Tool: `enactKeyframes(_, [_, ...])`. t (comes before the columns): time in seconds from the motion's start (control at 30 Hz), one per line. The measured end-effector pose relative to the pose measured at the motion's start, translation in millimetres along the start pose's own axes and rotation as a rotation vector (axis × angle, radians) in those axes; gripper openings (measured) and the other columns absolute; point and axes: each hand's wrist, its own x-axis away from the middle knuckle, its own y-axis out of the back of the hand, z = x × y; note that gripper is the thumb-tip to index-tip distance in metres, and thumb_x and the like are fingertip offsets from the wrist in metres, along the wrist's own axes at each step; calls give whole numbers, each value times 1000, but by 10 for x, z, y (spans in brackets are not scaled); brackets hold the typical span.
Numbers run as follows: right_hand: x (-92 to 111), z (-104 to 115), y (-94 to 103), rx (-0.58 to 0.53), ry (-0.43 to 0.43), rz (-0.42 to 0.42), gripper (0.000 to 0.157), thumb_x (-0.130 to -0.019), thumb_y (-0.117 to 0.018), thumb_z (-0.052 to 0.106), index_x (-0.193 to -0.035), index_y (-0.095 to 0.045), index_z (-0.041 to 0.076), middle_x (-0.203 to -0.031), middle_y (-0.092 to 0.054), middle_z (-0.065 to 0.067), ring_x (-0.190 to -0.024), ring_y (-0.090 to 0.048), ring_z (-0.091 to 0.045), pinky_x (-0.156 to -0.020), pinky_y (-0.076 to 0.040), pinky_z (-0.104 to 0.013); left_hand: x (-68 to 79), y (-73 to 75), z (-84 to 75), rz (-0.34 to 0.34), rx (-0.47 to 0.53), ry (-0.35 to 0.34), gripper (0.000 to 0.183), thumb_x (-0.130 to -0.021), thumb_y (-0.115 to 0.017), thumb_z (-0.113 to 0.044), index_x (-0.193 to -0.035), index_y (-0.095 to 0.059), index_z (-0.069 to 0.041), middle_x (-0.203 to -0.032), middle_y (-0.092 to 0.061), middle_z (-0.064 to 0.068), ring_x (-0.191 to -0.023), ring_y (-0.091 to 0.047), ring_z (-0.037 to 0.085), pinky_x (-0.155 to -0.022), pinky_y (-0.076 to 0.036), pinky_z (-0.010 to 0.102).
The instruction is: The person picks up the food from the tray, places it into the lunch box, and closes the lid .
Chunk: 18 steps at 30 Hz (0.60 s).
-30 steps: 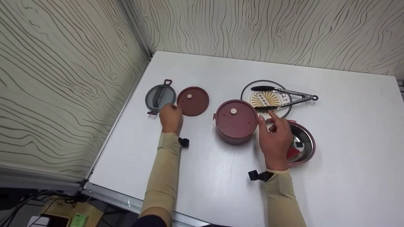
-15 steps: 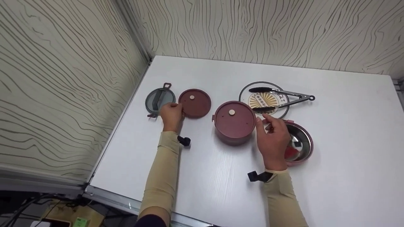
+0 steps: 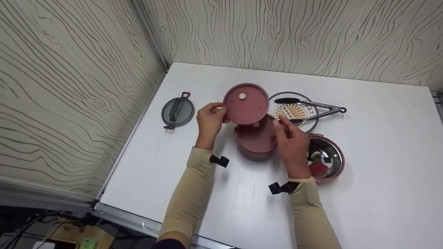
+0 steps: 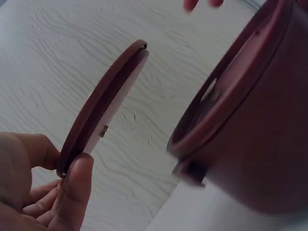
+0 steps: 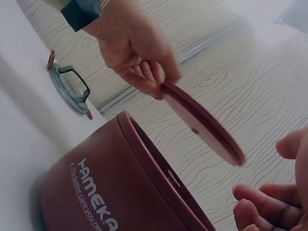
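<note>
My left hand [image 3: 210,121] pinches the edge of a round maroon lid [image 3: 246,108], which has a small pale knob. The lid is raised and tilted above the back of a maroon pot [image 3: 256,154], apart from it, as the left wrist view shows. Another maroon disc with a pale knob [image 4: 210,90] sits recessed in the pot's mouth. My right hand [image 3: 293,150] hovers at the pot's right side, with thumb and fingers parted and nothing held. In the right wrist view, white lettering [image 5: 94,195] runs along the pot's wall.
A grey-green lid [image 3: 185,114] with a bridge handle lies at the left. Black-tipped tongs [image 3: 328,111] rest on a round, clear, dark-rimmed plate with a sunburst print [image 3: 287,111]. Right of the pot, a steel-lined maroon bowl [image 3: 337,157] holds red and green pieces.
My left hand has lifted the maroon lid off the table beside the grey-green lid and carried it right, over the pot. The right hand has shifted slightly left and up.
</note>
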Motion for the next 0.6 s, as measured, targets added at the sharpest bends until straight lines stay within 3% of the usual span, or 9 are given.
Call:
enactKeyframes(0.1, [-29, 1, 10, -51, -46, 4, 45, -113, -77, 25, -156, -74, 10, -92, -83, 2, -68, -69, -7, -63, -58, -18, 172, -163, -34, 82, -27, -13, 27, -104, -77, -2, -128, -82, 7, -88, -86, 18, -61, -75, 5, -65, -69, 24])
enactKeyframes(0.3, [-47, -96, 160, -165, -74, -92, 51, -111, -78, 14, -160, -68, 8, -80, -75, 18, -60, -65, -4, -56, -55, -17, 388, -455, 1, 208, -62, -66, 42, -104, -74, 0, -145, -77, 5, -98, -87, 26, -62, -73, 1, -67, -70, 24])
enactKeyframes(0.5, [-13, -106, 280, -187, -64, -96, 49, -113, -76, 18, -161, -67, 8, -73, -70, 10, -65, -65, -7, -56, -51, -18, 467, -530, 16, 271, -132, -113, 47, -107, -77, -8, -153, -73, 0, -105, -87, 25, -73, -73, 0, -74, -66, 18])
enactKeyframes(0.6, [-3, -80, 376, -111, -37, -91, 44, -117, -70, 24, -159, -70, 12, -73, -68, 11, -70, -62, -5, -60, -48, -17, 505, -545, -10, 309, -206, -166, 55, -106, -83, -18, -157, -70, -2, -111, -87, 20, -87, -77, 8, -83, -65, 19])
